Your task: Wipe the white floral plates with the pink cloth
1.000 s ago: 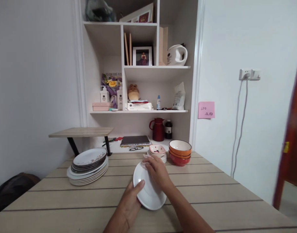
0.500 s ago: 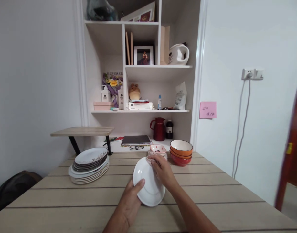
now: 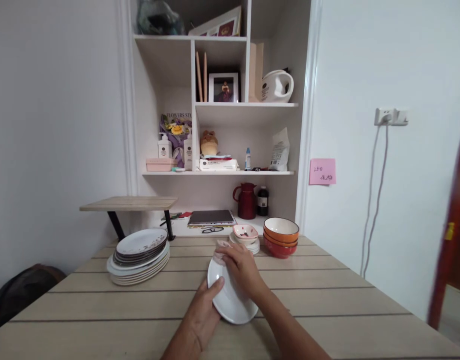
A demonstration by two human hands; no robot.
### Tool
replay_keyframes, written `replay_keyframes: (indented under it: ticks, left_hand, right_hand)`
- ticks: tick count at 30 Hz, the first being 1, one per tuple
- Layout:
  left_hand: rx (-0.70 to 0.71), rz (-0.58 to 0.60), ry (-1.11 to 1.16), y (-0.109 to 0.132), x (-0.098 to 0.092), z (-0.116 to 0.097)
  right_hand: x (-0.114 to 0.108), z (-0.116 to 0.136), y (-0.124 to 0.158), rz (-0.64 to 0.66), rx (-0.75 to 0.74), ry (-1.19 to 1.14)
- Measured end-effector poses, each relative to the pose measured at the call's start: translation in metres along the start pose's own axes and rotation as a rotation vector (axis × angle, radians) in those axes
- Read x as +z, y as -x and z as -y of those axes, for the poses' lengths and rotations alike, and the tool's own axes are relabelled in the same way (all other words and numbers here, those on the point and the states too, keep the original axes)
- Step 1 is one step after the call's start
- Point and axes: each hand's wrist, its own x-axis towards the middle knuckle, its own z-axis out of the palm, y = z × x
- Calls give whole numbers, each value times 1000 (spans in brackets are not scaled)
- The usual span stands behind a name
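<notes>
The left hand (image 3: 204, 311) grips the near-left rim of a white plate (image 3: 230, 300), thumb curled over its face, tilted above the table (image 3: 327, 300); the right hand (image 3: 242, 267) presses a pink cloth (image 3: 219, 248) against the plate's far edge, fingers closed on it; beyond that hand sit small dishes (image 3: 245, 236) and orange bowls (image 3: 281, 236); well left, stacked plates (image 3: 138, 255).

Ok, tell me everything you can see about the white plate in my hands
The white plate is small, round and plain, glossy like glazed ceramic, with a shallow raised rim and no pattern showing. It is tilted, its face turned up toward the camera, just above the wooden table. The left hand grips its near-left edge, thumb on the face. The right hand lies over its upper part, pressing a pinkish cloth at the far rim.
</notes>
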Motion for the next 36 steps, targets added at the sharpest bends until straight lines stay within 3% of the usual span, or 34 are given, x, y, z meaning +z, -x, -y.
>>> replay_keyframes:
  ticks: [4,8,12,19,25,28,33,36]
  left_hand:
    - [-13,27,-17,1,-2,-3]
    - [15,53,-52,1,-7,-8]
    - [-8,22,-74,2,-10,-14]
    - [-47,-19,13,0,-14,-23]
    - [58,162,234,-9,-26,-25]
    - [110,207,252,-8,-22,-20]
    - [144,108,123,3,1,-15]
    - [166,-30,11,5,8,-16]
  right_hand:
    - [-12,-26,-2,-86,146,-222]
    - [-29,-28,3,75,389,-521]
    - [-35,-22,5,97,399,-630]
    - [-12,-19,5,-39,450,-776]
    - [17,-19,8,-298,655,-1102]
    - [29,-15,9,-421,721,-1191]
    - [39,-11,12,-587,814,-1227]
    - [37,-16,14,-509,789,-1170]
